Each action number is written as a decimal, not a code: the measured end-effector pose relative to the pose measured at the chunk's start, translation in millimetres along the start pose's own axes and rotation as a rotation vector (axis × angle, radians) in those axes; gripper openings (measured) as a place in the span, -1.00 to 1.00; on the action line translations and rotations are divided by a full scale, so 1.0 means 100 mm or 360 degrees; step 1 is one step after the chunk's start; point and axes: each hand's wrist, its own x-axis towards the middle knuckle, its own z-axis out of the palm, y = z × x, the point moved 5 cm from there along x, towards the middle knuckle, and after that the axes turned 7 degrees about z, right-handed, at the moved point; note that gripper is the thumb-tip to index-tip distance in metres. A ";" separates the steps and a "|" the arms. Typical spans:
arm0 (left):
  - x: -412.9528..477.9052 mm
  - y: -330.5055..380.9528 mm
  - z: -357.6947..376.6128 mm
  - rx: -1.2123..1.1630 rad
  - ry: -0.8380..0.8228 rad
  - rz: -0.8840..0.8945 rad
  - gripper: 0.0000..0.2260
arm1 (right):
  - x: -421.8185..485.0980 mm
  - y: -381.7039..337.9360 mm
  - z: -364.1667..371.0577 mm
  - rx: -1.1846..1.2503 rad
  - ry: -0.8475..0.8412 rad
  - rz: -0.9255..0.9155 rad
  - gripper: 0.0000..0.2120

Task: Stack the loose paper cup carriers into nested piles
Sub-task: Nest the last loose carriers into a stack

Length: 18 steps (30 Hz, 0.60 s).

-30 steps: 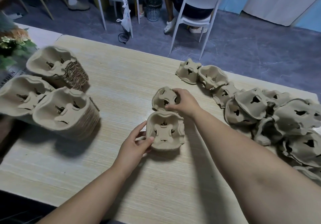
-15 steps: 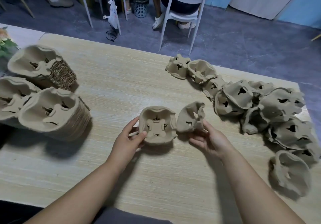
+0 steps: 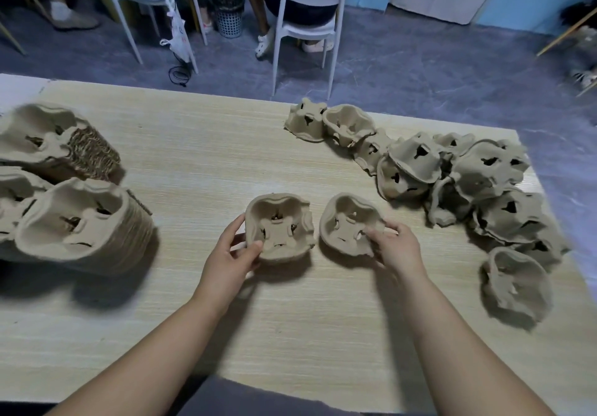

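Two brown pulp cup carriers sit side by side at the middle of the wooden table [image 3: 200, 163], hollow sides up. My left hand [image 3: 231, 254] grips the left carrier [image 3: 279, 226] at its near left rim, thumb over the edge. My right hand [image 3: 395, 246] pinches the right carrier [image 3: 347, 223] at its near right rim and holds it tilted. A heap of loose carriers [image 3: 458, 173] lies along the right side, most turned upside down. Three tall nested piles [image 3: 80, 225] lie on their sides at the left.
One loose carrier [image 3: 513, 281] lies apart near the right table edge. Beyond the far edge stand white chairs [image 3: 307, 2] with seated people, a small bin [image 3: 227, 11] and a cable on the grey floor.
My right hand has turned its carrier from standing on edge to hollow side up beside the left one. Earlier that hand drew it back from the far side. The view shifted right.
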 end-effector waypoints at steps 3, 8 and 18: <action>0.01 0.02 0.00 0.0013 -0.0013 -0.0010 -0.57 | -0.05 -0.02 -0.10 0.0140 0.0011 -0.0024 -0.61; 0.03 0.01 -0.01 0.0032 -0.0041 -0.0041 -0.60 | -0.32 -0.34 -0.01 0.0329 -0.0265 -0.0191 -0.69; 0.06 0.03 -0.01 -0.0043 -0.0036 -0.0161 -0.76 | -0.57 -0.60 0.75 -0.0320 -0.0493 -0.0529 -0.57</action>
